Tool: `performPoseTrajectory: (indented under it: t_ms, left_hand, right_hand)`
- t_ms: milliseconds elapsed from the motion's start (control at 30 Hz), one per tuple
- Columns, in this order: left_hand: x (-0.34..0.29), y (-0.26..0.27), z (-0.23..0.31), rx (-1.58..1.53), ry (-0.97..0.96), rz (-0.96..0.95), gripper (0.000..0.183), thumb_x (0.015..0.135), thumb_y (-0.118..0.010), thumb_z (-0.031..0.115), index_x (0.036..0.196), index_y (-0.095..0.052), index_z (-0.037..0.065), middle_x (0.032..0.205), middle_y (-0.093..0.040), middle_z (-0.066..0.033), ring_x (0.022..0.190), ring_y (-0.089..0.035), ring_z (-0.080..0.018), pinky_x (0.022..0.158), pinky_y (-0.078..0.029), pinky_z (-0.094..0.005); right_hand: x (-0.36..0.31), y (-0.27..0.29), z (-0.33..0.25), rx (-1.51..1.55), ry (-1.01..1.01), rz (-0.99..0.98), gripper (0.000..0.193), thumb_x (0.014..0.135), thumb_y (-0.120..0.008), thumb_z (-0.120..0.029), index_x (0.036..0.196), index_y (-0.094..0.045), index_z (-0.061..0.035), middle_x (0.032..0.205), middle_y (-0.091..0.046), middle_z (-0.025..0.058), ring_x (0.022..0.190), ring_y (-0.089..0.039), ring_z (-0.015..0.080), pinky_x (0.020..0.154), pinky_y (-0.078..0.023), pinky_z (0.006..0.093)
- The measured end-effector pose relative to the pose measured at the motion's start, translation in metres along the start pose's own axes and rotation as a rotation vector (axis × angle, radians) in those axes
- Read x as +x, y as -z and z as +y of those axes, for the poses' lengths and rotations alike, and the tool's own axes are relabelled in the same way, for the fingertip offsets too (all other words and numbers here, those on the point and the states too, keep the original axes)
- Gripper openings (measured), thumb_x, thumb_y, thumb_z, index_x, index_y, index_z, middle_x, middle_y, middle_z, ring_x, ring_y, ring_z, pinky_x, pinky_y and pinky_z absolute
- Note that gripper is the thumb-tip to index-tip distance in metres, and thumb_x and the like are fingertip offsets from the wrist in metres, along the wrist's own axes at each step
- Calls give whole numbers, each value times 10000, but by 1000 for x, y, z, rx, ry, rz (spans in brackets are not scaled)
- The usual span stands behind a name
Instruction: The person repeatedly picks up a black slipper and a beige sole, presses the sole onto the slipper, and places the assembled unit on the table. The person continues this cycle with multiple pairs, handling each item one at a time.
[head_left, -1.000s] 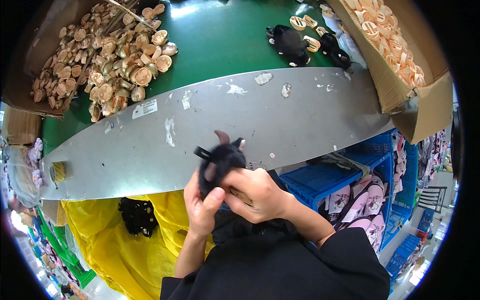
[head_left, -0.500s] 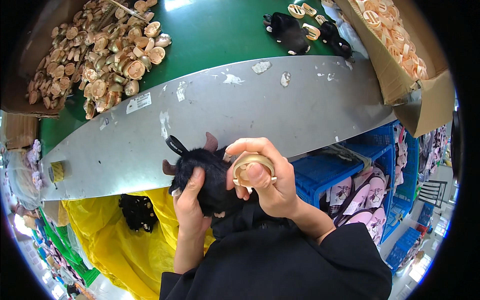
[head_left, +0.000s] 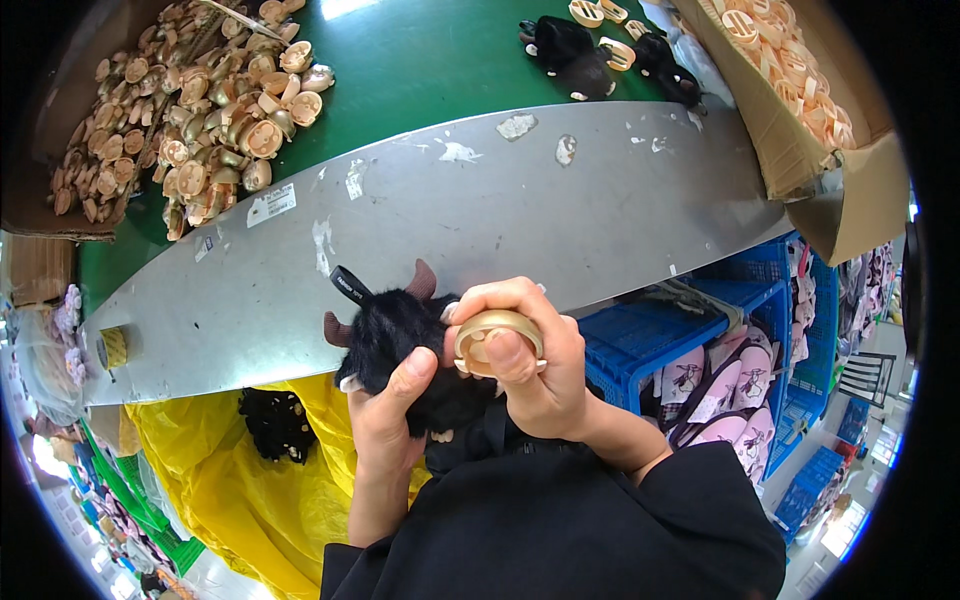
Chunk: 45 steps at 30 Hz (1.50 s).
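My left hand [head_left: 395, 405] grips a black plush toy [head_left: 395, 335] with brown horns and a black loop tag, its thumb pressed on the fur. Beside it my right hand [head_left: 540, 355] pinches a round, gold-rimmed plastic shell [head_left: 498, 340] whose hollow, peach-coloured inside faces me. The right thumb rests in the shell, and the right fingertips come close against the toy's side. Whether those fingertips also hold fur is hidden. Both hands are over the near edge of a grey metal worktop [head_left: 560, 215].
A heap of similar gold and peach shells [head_left: 225, 130] spills from a carton at far left. Another carton [head_left: 785, 120] holds peach slotted parts. Black plush pieces [head_left: 570, 55] lie on the green surface. Blue crates [head_left: 650, 345] stand right; a yellow bag [head_left: 220, 490] hangs below left.
The right hand and shell have shifted slightly left, nearer the toy. My left thumb has moved right across the fur, and the toy sits turned a little differently.
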<state>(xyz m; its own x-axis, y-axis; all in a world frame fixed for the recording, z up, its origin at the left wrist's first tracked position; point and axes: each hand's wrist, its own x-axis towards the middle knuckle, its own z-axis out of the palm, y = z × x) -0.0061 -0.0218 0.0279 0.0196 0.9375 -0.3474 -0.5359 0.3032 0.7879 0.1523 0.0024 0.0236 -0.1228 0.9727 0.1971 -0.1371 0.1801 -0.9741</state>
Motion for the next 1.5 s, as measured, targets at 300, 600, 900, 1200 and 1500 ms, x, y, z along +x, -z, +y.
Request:
performPoseTrajectory:
  t_ms: [300, 600, 900, 1200, 1500]
  left_hand:
    - [-2, -4, -1, -35, 25, 88, 405, 966, -714, 143, 1327, -585, 13, 1198, -688, -87, 1044, -687, -187, 942, -552, -334]
    - [-5, 3, -8, 264, -172, 102, 318, 1000, -678, 128, 1286, -622, 1, 1196, -687, -76, 1043, -677, -172, 942, -523, -309]
    - [5, -15, -10, 529, -405, 135, 222, 959, -701, 21, 1158, -656, -68, 1122, -719, -124, 1012, -663, -173, 929, -497, -292]
    - [20, -18, -12, 387, -312, 82, 249, 983, -652, 54, 1189, -629, -84, 1118, -723, -121, 1006, -672, -170, 903, -520, -301]
    - [13, 8, -21, 93, -149, 29, 227, 962, -630, 15, 1171, -645, -73, 1183, -684, -117, 1048, -656, -167, 932, -513, -301]
  right_hand:
    - [-1, -2, -2, -39, -5, -1, 310, 1089, -532, -320, 1149, -590, -21, 886, -681, 77, 768, -695, 135, 692, -545, 244]
    - [-1, -6, 3, -147, 74, 14, 250, 1052, -608, -230, 1157, -588, -4, 915, -688, 124, 768, -706, 202, 681, -553, 286]
    - [11, -15, 38, -574, 529, 199, 338, 889, -740, -55, 1161, -568, 45, 974, -678, 167, 723, -670, 299, 633, -556, 363]
    - [13, -12, 42, -527, 485, 28, 526, 1053, -449, -473, 1300, -528, -15, 1008, -616, 244, 799, -621, 395, 745, -525, 474]
    - [14, 8, 24, -493, 399, -23, 521, 819, -817, -346, 1236, -617, -105, 1015, -606, 209, 877, -625, 386, 785, -521, 455]
